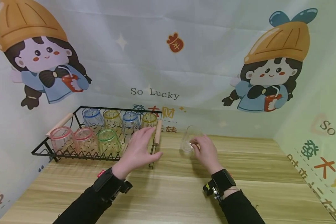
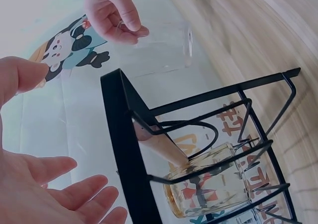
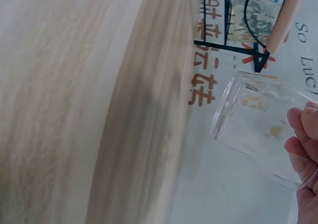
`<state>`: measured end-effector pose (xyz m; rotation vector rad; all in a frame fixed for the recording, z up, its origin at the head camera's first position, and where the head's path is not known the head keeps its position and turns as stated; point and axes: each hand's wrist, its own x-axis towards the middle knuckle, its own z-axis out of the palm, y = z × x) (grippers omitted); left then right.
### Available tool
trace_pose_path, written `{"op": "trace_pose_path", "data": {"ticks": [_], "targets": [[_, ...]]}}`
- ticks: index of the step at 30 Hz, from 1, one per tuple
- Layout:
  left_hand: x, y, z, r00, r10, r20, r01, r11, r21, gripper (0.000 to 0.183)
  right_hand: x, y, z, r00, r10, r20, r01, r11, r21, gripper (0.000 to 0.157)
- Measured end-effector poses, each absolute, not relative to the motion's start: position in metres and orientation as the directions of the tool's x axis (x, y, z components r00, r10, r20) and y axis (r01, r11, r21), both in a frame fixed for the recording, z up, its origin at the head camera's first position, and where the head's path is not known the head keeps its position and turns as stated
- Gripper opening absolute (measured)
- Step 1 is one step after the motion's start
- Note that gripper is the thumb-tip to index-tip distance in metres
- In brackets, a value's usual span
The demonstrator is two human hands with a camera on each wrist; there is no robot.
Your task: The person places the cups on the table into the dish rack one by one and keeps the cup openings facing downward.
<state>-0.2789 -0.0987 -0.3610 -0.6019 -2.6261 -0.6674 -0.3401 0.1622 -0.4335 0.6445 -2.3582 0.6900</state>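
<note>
My right hand (image 1: 205, 151) pinches a clear, colourless glass (image 1: 188, 138) by its edge. In the right wrist view the thick base of the glass (image 3: 226, 107) points away from the fingers, toward the wooden table. My left hand (image 1: 138, 147) is spread, thumb apart and nothing in it, over the right end of a black wire rack (image 1: 100, 159). Glasses with coloured rims stand in two rows in that rack. The nearest to the left hand are a green-rimmed glass (image 1: 109, 143) and a yellow-rimmed glass (image 2: 211, 186); the hand hides the rack's front right corner.
The rack has a wooden handle (image 1: 157, 133) at its right end and another handle (image 1: 61, 123) at its left. Red-rimmed glasses (image 1: 62, 138) fill the front left; blue-rimmed ones (image 1: 93, 118) stand behind. A printed cloth (image 1: 201, 77) hangs behind the wooden table (image 1: 173, 193).
</note>
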Motion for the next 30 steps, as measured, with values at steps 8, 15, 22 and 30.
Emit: {"op": "trace_pose_path", "data": {"ticks": [8, 15, 22, 30], "targets": [[-0.279, -0.097, -0.364, -0.843, 0.302, 0.445, 0.485, 0.785, 0.386, 0.091, -0.330, 0.162, -0.428, -0.675, -0.256, 0.692, -0.625, 0.698, -0.350, 0.014], [-0.278, -0.094, -0.365, -0.839, 0.301, 0.453, 0.492, 0.775, 0.397, 0.090, -0.325, 0.163, -0.426, -0.638, -0.224, 0.737, -0.656, 0.659, -0.368, 0.017], [-0.278, -0.092, -0.368, -0.818, 0.306, 0.487, 0.516, 0.765, 0.385, 0.088, -0.320, 0.163, -0.427, -0.617, -0.212, 0.758, -0.671, 0.645, -0.366, 0.018], [-0.277, -0.089, -0.371, -0.813, 0.303, 0.497, 0.522, 0.757, 0.392, 0.087, -0.312, 0.161, -0.425, -0.553, -0.225, 0.802, -0.727, 0.601, -0.333, 0.020]]}}
